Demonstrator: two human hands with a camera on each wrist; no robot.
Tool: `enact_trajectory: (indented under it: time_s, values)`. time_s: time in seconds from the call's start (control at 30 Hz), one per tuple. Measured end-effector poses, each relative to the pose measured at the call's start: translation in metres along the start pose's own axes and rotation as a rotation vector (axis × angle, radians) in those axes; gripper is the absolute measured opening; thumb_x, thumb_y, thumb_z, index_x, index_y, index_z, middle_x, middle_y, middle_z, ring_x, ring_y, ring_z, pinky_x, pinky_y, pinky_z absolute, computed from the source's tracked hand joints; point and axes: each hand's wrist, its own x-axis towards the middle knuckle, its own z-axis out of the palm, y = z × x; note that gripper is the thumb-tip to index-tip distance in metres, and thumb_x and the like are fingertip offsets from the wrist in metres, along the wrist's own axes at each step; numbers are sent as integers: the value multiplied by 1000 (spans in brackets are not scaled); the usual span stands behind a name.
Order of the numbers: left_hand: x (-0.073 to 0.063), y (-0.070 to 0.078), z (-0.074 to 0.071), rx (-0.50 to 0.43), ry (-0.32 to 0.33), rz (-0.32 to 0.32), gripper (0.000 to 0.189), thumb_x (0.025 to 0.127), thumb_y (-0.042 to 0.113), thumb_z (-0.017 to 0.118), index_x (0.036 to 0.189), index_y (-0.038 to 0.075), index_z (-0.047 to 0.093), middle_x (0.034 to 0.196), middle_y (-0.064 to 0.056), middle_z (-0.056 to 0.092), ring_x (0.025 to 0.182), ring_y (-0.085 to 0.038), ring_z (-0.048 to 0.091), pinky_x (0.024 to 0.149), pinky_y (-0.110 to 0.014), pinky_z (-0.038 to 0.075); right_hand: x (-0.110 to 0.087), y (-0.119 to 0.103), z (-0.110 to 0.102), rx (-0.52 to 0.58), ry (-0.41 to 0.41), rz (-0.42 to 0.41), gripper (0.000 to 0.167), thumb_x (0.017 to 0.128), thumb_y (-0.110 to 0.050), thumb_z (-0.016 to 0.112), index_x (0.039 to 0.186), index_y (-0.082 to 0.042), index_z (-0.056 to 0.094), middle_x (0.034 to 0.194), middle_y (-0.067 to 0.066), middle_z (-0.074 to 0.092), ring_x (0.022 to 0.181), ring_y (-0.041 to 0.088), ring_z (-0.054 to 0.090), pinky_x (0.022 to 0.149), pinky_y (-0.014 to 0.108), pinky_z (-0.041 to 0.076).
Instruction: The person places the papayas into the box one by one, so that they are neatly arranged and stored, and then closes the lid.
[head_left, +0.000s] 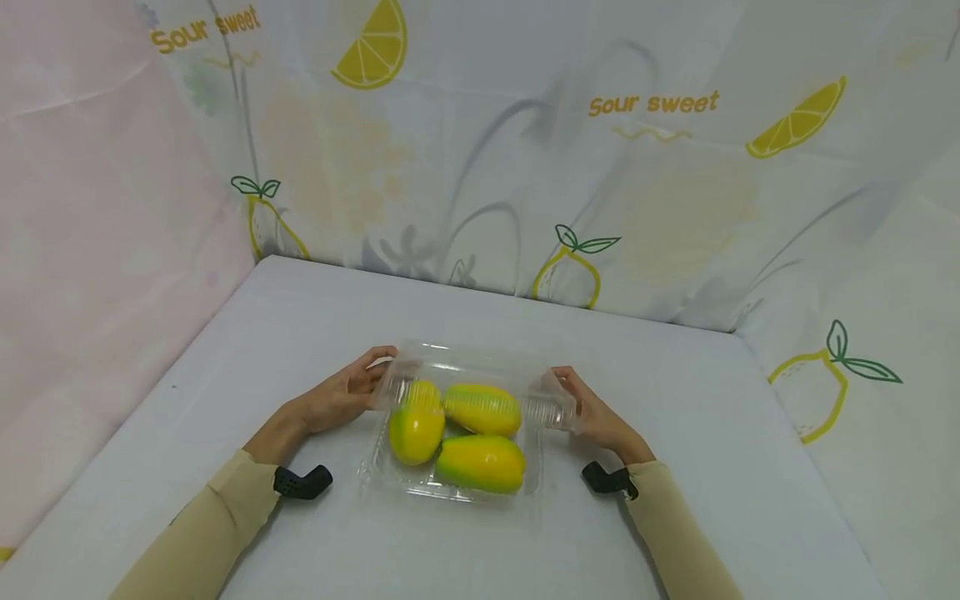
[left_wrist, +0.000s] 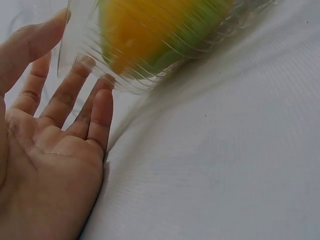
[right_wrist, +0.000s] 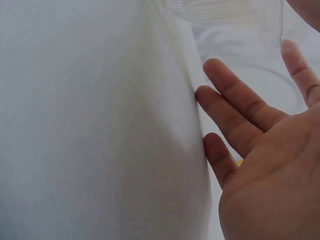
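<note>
A clear plastic clamshell box [head_left: 472,497] lies on the table with three yellow-green, mango-like fruits [head_left: 483,462] inside. Its clear lid [head_left: 480,358] stands tilted over the far part of the box. At the lid's left side, my left hand [head_left: 341,400] pinches the edge between thumb and fingers. My right hand [head_left: 596,417] holds the opposite edge by thumb and index finger, while its other fingers [right_wrist: 235,95] stretch out free. One fruit [left_wrist: 150,35] shows through the ribbed plastic in the left wrist view. The right thumb is mostly cut off in the right wrist view.
A white cloth covers the table [head_left: 660,383]. Behind it hangs a backdrop [head_left: 480,167] printed with lemons and lettering, and a pink cloth wall [head_left: 97,208] stands at the left. Black wrist mounts [head_left: 303,483] sit at both sleeve cuffs.
</note>
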Motion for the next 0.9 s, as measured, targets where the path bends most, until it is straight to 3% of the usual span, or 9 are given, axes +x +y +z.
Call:
enact_trajectory:
  time_s: [0.1,0.23,0.37,0.57,0.67,0.8,0.9]
  values:
    - [0,1,1,-40,-2,4,44,95,-9,47,132,12,36,156,-8,34,141,-14,38,110,-23,38,1,2,0,21,-12,-32,50,90,-3,68,128,1,35,131,23,48,131,22,42,112,31,32]
    - [0,1,1,-25,-6,-2,32,97,-7,48,124,9,41,159,-8,30,146,-17,32,112,-22,35,2,5,0,50,-34,-65,42,91,0,66,123,4,38,125,25,49,124,7,44,107,14,30]
    - [0,-2,-1,-23,-16,-12,30,98,-7,42,125,7,40,160,-8,29,146,-17,31,113,-20,32,1,4,0,61,-37,-55,39,91,-3,66,120,2,40,124,25,51,122,2,44,106,11,30]
    - [-1,-3,-3,-82,-21,-40,29,102,0,30,125,13,43,154,-6,39,143,-11,34,111,-19,28,-2,0,-2,79,-78,-21,38,96,-7,59,124,0,36,130,24,46,128,2,40,107,13,28]
    - [-1,-4,-4,-55,-29,-30,30,101,-2,32,125,13,42,152,-6,41,142,-10,35,112,-18,27,-4,-2,-4,99,-106,19,36,98,-10,54,127,-2,33,134,23,44,132,4,36,110,22,27]
    - [-1,-4,-4,-28,-31,0,31,100,-5,35,126,10,41,152,-13,39,142,-12,35,113,-18,28,-4,-4,-6,97,-127,40,42,96,-10,58,128,-3,32,135,21,43,136,17,34,114,40,24]
    - [0,-3,-3,-21,-28,3,31,98,-6,38,125,9,40,154,-14,36,142,-13,35,114,-19,29,-3,-4,-6,79,-127,41,47,94,-9,62,129,-4,31,136,20,42,137,23,33,116,42,23]
